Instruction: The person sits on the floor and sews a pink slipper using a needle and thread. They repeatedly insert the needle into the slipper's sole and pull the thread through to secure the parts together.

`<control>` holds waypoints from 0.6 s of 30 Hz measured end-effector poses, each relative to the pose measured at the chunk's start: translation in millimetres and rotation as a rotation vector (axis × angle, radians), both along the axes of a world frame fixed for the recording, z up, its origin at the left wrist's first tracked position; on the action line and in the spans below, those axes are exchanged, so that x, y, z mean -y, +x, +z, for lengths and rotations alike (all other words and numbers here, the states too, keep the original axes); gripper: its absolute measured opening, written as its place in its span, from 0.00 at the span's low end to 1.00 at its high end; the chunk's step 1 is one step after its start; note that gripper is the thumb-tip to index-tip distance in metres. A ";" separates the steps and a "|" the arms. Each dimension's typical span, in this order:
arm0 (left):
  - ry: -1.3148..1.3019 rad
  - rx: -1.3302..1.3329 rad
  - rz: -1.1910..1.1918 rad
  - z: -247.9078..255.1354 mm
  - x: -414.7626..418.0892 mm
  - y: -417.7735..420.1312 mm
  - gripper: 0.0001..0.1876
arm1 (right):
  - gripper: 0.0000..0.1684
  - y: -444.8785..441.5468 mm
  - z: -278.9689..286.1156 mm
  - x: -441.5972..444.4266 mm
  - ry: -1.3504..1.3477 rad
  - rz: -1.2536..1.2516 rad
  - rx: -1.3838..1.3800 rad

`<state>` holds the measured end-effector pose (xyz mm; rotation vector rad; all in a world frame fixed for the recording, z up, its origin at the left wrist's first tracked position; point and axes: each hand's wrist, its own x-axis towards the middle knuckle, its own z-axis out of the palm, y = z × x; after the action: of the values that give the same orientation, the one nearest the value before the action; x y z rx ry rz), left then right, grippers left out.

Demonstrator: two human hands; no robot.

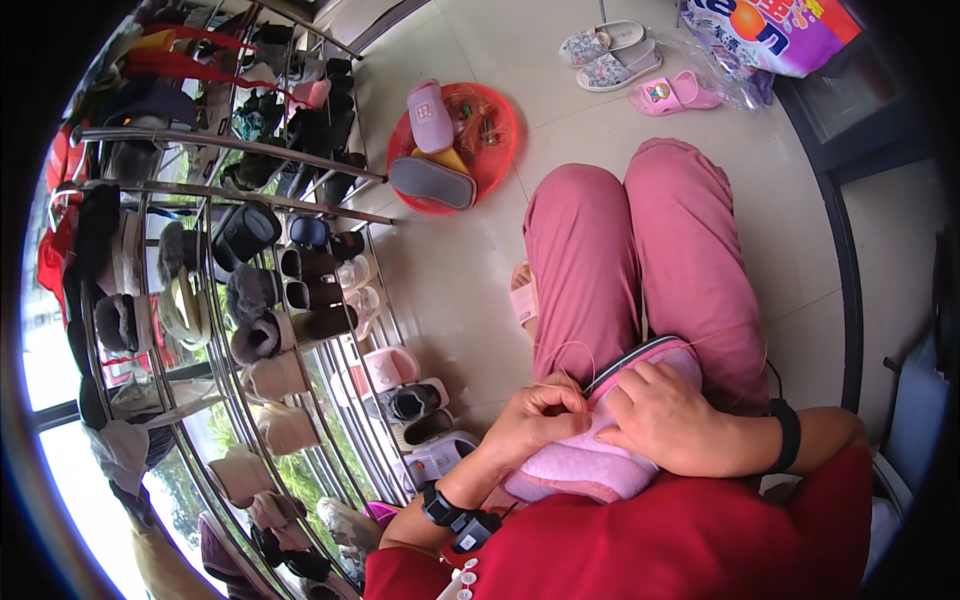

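A pink fabric slipper (574, 469) with a dark sole edge lies on my lap, its sole side towards my knees. My left hand (540, 420) grips it near the left edge, thumb and forefinger pinched together; whether a needle is between them is hidden. From these fingers a thin orange thread (574, 343) loops up. My right hand (660, 416) lies over the slipper's upper and grasps it, fingers curled near the sole edge. More of the thread trails off to the right across the pink trousers (694, 277).
Ahead on the tiled floor sits a red plastic basin (502, 161) holding slipper parts and tangled orange thread. A metal shoe rack (232, 154) full of shoes stands on the left. Patterned shoes (619, 67), a pink slide (671, 96) and a printed plastic bag (780, 34) are at the far right.
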<state>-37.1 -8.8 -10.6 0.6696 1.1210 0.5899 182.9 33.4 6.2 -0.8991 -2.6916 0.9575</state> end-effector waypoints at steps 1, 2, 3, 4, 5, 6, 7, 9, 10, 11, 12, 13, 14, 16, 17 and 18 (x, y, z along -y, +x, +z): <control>0.037 0.020 -0.054 1.4 -1.8 -3.3 0.02 | 0.24 -0.4 -0.8 0.5 -0.002 0.008 0.027; -0.050 0.090 -0.003 4.2 -4.0 -7.0 0.04 | 0.24 -0.5 -1.8 0.5 0.007 0.005 0.018; -0.065 0.156 0.019 4.2 -4.0 -13.0 0.05 | 0.24 -0.3 -3.0 0.6 0.014 0.004 0.004; -0.081 0.223 0.042 0.9 -2.7 -20.5 0.05 | 0.23 -0.6 -3.9 0.4 0.021 0.004 -0.009; -0.096 0.291 0.065 -1.0 -1.0 -25.6 0.06 | 0.23 -1.0 -3.8 -0.2 0.037 0.003 -0.011; -0.047 0.270 0.088 -2.0 2.1 -25.3 0.07 | 0.23 -0.4 -2.8 -0.5 0.053 0.002 -0.007; -0.079 0.303 0.086 -3.3 3.6 -30.5 0.07 | 0.22 -0.2 -2.0 -0.9 0.068 0.002 -0.003; -0.143 0.369 0.088 -2.6 4.7 -45.8 0.08 | 0.22 -0.2 -0.8 -2.2 0.052 0.007 -0.007; -0.167 0.399 0.150 5.1 3.7 -48.3 0.10 | 0.22 0.0 -0.4 -2.5 0.045 0.013 -0.010; -0.160 0.461 0.161 7.7 3.3 -53.4 0.10 | 0.22 0.1 -0.8 -2.3 0.047 0.018 -0.013; -0.153 0.525 0.169 9.2 2.3 -59.2 0.11 | 0.22 -0.3 -1.5 -2.1 0.050 0.021 -0.015; -0.145 0.588 0.177 10.4 1.5 -62.4 0.12 | 0.22 -0.6 -2.0 -1.9 0.052 0.024 -0.017; -0.120 0.601 0.205 12.0 0.1 -63.1 0.13 | 0.22 -0.5 -2.3 -1.8 0.057 0.025 -0.021; -0.107 0.619 0.267 9.3 -0.7 -68.4 0.14 | 0.22 0.2 -3.2 -1.2 0.065 0.025 -0.027; -0.099 0.628 0.297 6.9 -1.1 -72.1 0.14 | 0.22 0.3 -3.4 -0.8 0.062 0.023 -0.027; -0.072 0.662 0.330 5.5 -3.1 -75.7 0.14 | 0.22 0.3 -3.2 -0.8 0.058 0.024 -0.027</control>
<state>-112.8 -5.7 -5.0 0.1885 0.6216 0.9631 183.1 34.2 3.0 -0.8392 -2.6982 0.8853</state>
